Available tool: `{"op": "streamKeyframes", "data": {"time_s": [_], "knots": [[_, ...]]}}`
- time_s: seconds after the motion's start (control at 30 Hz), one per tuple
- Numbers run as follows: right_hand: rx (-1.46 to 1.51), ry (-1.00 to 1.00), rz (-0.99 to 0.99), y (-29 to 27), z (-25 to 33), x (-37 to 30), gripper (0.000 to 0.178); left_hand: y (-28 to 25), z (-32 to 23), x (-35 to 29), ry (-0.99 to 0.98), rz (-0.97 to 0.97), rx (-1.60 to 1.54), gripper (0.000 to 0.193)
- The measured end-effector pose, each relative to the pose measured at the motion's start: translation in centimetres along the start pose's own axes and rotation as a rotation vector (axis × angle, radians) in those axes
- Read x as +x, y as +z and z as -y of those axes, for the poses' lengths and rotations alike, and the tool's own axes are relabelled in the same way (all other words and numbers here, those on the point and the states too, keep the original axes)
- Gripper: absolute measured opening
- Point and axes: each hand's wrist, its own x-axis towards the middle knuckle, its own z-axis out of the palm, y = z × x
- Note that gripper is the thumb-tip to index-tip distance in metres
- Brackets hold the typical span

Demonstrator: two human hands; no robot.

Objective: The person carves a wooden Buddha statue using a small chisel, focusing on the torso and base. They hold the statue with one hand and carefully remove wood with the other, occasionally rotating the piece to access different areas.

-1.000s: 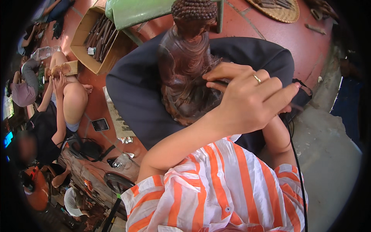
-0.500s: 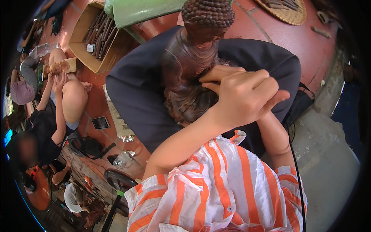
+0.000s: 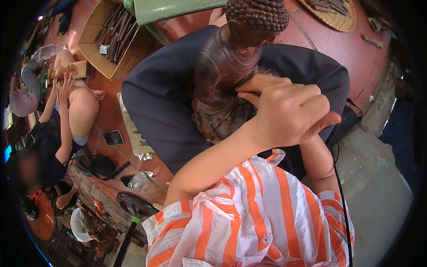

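Observation:
A dark brown carved wooden Buddha statue [image 3: 222,80] leans between my legs in dark trousers, its curly-haired head toward the top. My left hand [image 3: 291,111] reaches across from the left, closed, its knuckles up and its thumb out to the right. What it grips, if anything, is hidden. Under and beyond it is my right hand [image 3: 260,83], largely covered by the left. Its bent fingers press together against the statue's front, near the lap. Anything small between those fingers cannot be made out.
A cardboard box [image 3: 95,55] of slim wooden-handled tools stands at the upper left, beside a green plastic seat [image 3: 178,10]. A round woven tray [image 3: 342,22] holds more tools. At left, a seated person handles a piece of carved wood [image 3: 66,73]. A phone [image 3: 113,137] lies on the tiles.
The statue has shifted to the right, its head most of all. Both my hands have moved slightly right with it, keeping the same grip. The other person's hands have shifted on their wood.

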Motion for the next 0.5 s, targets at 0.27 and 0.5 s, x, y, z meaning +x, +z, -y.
{"op": "streamKeyframes", "data": {"time_s": [0.27,0.5], "knots": [[-0.012,-0.014,0.041,-1.5,0.8,-0.4,0.026,1.8,-0.4,0.8,-0.136,-0.052,0.03,0.041],[-0.065,0.005,-0.021,-0.6,1.9,-0.3,0.024,0.9,-1.2,0.2,-0.109,-0.004,0.078,0.04]]}}
